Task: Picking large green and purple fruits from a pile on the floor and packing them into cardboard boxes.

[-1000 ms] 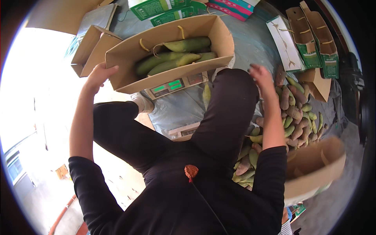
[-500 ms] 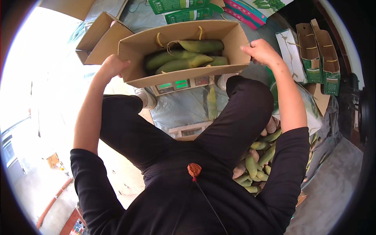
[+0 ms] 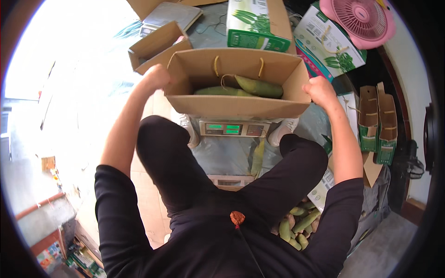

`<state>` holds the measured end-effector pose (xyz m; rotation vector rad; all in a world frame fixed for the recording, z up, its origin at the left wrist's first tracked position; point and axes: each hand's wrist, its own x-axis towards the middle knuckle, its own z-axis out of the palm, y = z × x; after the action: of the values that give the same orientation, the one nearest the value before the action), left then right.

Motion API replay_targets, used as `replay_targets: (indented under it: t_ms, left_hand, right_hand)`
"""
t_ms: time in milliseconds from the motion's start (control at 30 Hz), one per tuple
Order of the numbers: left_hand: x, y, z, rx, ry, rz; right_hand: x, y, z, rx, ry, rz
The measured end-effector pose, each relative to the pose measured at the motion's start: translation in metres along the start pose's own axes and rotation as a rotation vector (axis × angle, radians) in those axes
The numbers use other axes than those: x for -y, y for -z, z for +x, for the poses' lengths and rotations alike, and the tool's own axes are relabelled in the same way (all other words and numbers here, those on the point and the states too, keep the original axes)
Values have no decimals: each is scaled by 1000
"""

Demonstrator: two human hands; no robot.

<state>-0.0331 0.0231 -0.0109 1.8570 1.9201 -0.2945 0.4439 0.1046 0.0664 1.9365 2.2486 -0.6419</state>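
Observation:
An open cardboard box with yellow rope loops stands in front of me, holding long green radishes. A thin root tail curls from one of them. My left hand is closed on the box's left end, while my right hand grips its right end. Directly below the box's near side shows the front of a digital scale with lit green figures. Whether the box rests on the scale's plate is hidden by the box itself.
Behind the box are a smaller open carton, a grey flat scale, a printed green-and-white box and a pink fan. Narrow cartons stand at right. Loose radishes lie beside my right thigh.
My view has shifted upward, bringing the pink fan into sight. The box now tilts differently, showing less of the radishes and more of the scale's display. Both hands still hold its ends.

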Motion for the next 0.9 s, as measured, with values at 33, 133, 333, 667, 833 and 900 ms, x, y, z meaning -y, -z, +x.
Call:
replay_targets:
  t_ms: [33, 133, 333, 667, 833, 900]
  left_hand:
    - [11, 8, -4, -37, -93, 236]
    - [50, 33, -18, -69, -118, 244]
    - [78, 51, -131, -361, 468, -702]
    - [181, -147, -343, -558, 860, -693]
    - [177, -246, -459, -533, 1072, -834]
    - [155, -271, -473, -565, 1134, -949]
  right_hand:
    - [12, 5, 4, -28, 46, 0]
    - [41, 19, 15, -102, 226, 110]
    - [145, 19, 21, -184, 399, 60]
    - [338, -93, -43, 5, 598, -120]
    - [380, -204, -89, 339, 725, -264]
    - [389, -217, -101, 533, 760, -396]
